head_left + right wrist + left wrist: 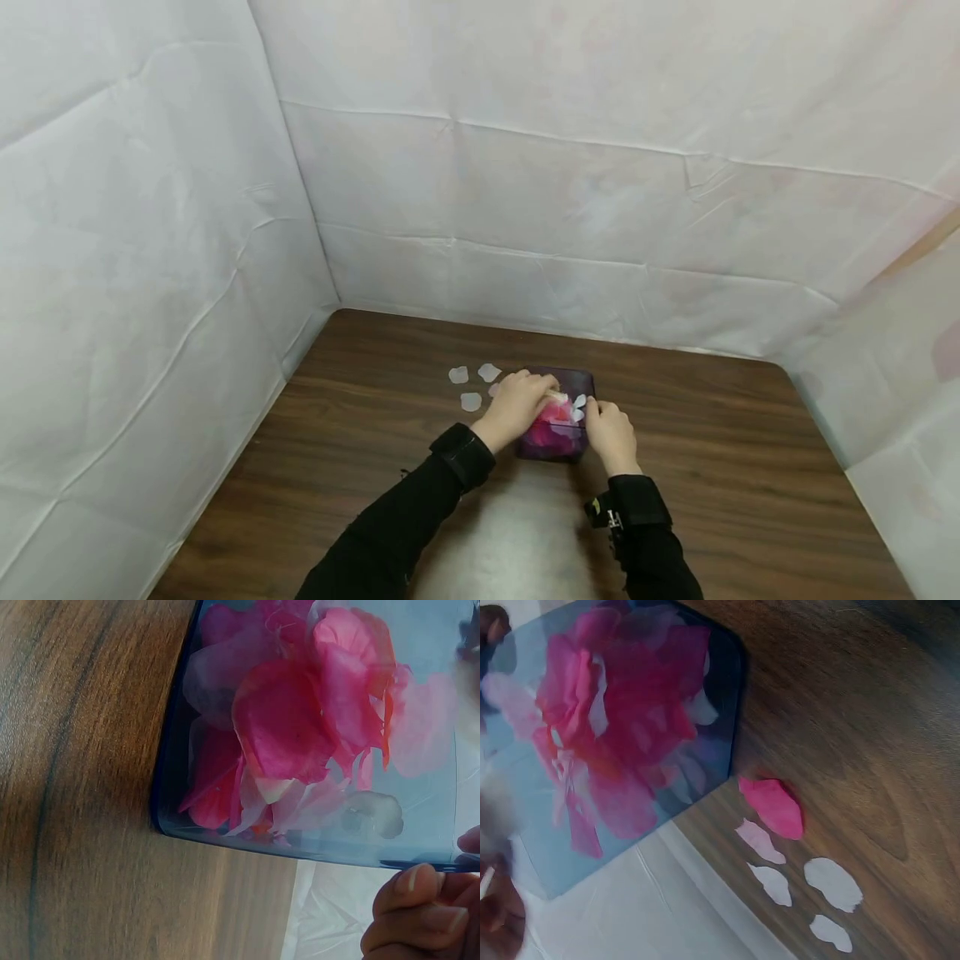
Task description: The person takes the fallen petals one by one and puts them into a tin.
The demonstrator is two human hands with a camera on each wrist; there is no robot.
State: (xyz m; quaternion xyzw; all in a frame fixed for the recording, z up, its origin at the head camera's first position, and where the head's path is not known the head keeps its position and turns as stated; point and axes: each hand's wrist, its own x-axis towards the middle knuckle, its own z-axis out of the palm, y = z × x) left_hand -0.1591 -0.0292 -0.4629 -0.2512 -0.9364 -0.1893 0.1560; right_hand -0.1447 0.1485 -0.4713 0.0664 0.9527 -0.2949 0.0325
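A translucent dark-tinted plastic box (551, 452) stands on the table, with a heap of pink, magenta and white petals (285, 724) showing through its wall. Over the box, my left hand (519, 406) bends its fingers down beside the petals. A pale blur lies near its fingertips, and whether they pinch a petal is unclear. My right hand (611, 432) grips the right side of the box, its curled fingers (416, 896) at the rim. Left of the box lie loose petals: a magenta petal (774, 808), a light pink petal (759, 841) and several white petals (834, 885).
The brown wooden table (360, 400) extends to both sides of the box. White sheeting (480, 192) with creases hangs behind the table and along its sides. A bright patch of light lies on the table in front, between the forearms.
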